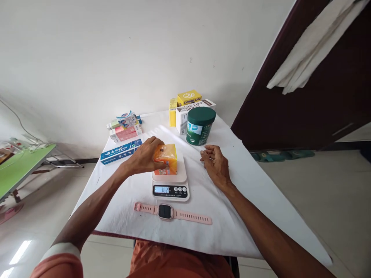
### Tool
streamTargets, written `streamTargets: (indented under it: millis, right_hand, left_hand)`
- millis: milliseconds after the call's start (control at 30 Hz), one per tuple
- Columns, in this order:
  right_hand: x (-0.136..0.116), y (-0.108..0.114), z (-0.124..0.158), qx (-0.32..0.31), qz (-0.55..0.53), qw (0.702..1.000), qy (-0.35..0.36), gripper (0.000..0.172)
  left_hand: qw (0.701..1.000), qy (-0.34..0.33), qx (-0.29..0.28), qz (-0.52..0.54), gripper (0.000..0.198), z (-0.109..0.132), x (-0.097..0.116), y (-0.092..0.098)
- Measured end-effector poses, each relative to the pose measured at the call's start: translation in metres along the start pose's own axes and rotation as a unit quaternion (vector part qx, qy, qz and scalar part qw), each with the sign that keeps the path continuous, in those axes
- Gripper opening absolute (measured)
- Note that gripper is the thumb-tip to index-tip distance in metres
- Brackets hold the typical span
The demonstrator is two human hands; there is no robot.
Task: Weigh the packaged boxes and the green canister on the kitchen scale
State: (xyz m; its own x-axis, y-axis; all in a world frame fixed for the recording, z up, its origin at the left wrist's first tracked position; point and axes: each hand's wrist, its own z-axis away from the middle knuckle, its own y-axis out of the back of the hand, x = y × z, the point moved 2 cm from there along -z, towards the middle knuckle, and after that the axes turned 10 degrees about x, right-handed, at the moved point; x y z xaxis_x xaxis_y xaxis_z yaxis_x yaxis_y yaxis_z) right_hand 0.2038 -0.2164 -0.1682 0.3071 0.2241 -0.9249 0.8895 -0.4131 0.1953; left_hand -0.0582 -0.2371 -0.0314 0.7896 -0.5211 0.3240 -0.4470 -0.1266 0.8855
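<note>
My left hand (146, 156) is closed around the left side of an orange-and-yellow plastic-wrapped pack (171, 156). The pack rests on the white platform of a digital kitchen scale (171, 189), whose lit display seems to read 362. Over the white cloth to the right of the scale, my right hand (217, 166) hovers or rests with loosely bent fingers and nothing visible in them. Just beyond it stands a dark green lidded tub (199, 127). A pink-strapped smartwatch (165, 211) lies stretched out in front of the scale.
Left of the scale lie a blue toothpaste box (120, 151), a pink box (126, 133) and smaller cartons (126, 119). Behind the tub are a white box (182, 119) and yellow boxes (189, 97). A wall borders the table's far side; a green table (26, 168) stands left.
</note>
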Motion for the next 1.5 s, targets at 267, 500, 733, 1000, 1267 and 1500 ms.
streamTargets:
  millis: [267,500,733,1000,1267,1500]
  right_hand:
    - [-0.004,0.000,0.000,-0.010,0.006,1.000,-0.008,0.043]
    - [-0.005,0.002,0.000,-0.005,0.013,1.000,-0.004,0.038]
    - [-0.004,0.001,-0.001,-0.005,0.007,1.000,-0.007,0.036]
    - [-0.007,0.001,0.000,-0.032,-0.002,0.999,-0.008,0.031]
    - [-0.006,0.002,-0.002,-0.033,0.002,0.999,-0.028,0.036]
    - [-0.006,0.002,0.000,-0.042,0.013,0.998,-0.043,0.038]
  left_hand:
    - [1.000,0.005,-0.017,0.017,0.064,0.005,0.003,0.000]
    - [1.000,0.008,-0.009,0.015,0.078,0.007,0.001,0.008]
    - [0.995,0.004,-0.081,-0.051,0.057,-0.009,-0.001,-0.002]
    - [0.994,0.065,0.018,-0.081,0.053,-0.095,-0.044,0.003]
    - [0.993,0.108,0.021,-0.040,0.053,-0.160,-0.088,-0.064]
    - [0.994,0.106,0.022,-0.007,0.066,-0.168,-0.105,-0.086]
